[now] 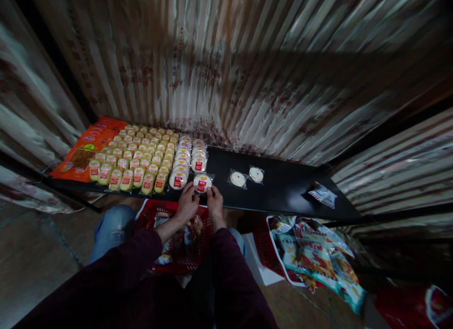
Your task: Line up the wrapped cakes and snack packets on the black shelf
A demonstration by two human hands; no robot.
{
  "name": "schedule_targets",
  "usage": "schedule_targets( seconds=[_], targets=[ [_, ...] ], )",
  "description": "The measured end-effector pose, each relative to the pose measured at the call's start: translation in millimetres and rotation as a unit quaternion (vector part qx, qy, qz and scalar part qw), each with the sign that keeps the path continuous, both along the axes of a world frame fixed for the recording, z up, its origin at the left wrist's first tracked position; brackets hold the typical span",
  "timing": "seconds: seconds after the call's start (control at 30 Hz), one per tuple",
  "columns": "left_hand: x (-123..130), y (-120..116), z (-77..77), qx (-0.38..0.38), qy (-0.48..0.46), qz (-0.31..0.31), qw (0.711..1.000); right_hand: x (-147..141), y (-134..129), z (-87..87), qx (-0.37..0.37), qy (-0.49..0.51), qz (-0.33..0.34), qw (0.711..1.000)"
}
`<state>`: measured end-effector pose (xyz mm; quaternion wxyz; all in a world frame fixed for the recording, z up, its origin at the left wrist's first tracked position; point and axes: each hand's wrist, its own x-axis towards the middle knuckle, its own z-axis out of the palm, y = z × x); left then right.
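At the front edge of a black shelf [279,197], my left hand [188,202] and my right hand [214,204] pinch the lower sides of a round white packaged cake [203,182] with a red label. Behind it runs a column of the same cakes [198,163], overlapping one another. To its left stands another column of round white cakes [179,179]. Further left, yellow packaged cakes [126,179] fill several rows. Two more round cakes lie apart on the right, one white cake [238,178] near the other white cake [256,173].
Orange snack bags [79,156] lie at the shelf's left end. A crumpled blue-white wrapper [323,195] sits on the right. Below, a red basket [146,211] with packaged items stands between my knees. Another red basket [264,239] holds large snack bags [311,248]. A patterned curtain [212,74] hangs behind.
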<state>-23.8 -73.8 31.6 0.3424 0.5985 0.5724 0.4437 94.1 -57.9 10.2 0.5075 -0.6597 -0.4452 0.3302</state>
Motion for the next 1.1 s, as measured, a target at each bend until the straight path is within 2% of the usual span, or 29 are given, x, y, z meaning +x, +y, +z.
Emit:
schedule_targets(
  seconds=[0.13,0.23,0.43,0.67,1.1],
  targets=[
    [8,13,-6.8,0.002,0.011,0.010,1.000,2,18,-4.9,-0.005,-0.071,0.016,0.997],
    [11,20,-10.2,0.008,0.023,0.009,1.000,2,28,-5.1,-0.005,-0.125,-0.003,0.992],
    [15,29,-8.8,0.002,0.064,0.013,0.998,2,40,-5.8,-0.031,-0.215,-0.011,0.976],
    [19,36,-10.5,0.002,0.099,0.007,0.995,3,52,-5.5,-0.066,-0.246,0.005,0.967],
    [26,46,-17.7,0.025,0.093,0.014,0.995,1,62,3.5,-0.081,-0.278,0.011,0.957]
  ],
)
